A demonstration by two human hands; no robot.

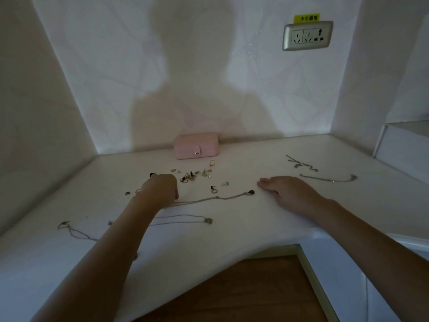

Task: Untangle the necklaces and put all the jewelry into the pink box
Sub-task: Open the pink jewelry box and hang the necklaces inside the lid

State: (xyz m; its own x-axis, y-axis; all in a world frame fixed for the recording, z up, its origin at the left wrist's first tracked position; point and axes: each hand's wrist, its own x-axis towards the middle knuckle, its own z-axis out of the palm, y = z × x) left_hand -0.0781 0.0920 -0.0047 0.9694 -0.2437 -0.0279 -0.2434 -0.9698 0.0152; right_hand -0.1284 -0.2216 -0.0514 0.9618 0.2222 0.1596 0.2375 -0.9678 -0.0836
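Observation:
The pink box (196,145) stands closed at the back of the white table (232,224), against the wall. In front of it lies a scatter of small earrings and rings (192,175). A long necklace (216,198) with a dark pendant at its right end lies straight across the middle. My left hand (160,189) is curled, knuckles up, over this chain's left end and seems to pinch it. My right hand (290,191) rests flat on the table, just right of the pendant. Other necklaces lie at the far right (329,178), at the back right (301,163), near my left forearm (181,219) and at the front left (74,231).
A wall socket (307,36) sits high on the back wall. Walls close the table on the left and at the back, and a white ledge (406,145) rises at the right. The table's front edge is cut in, with wooden floor (232,287) below.

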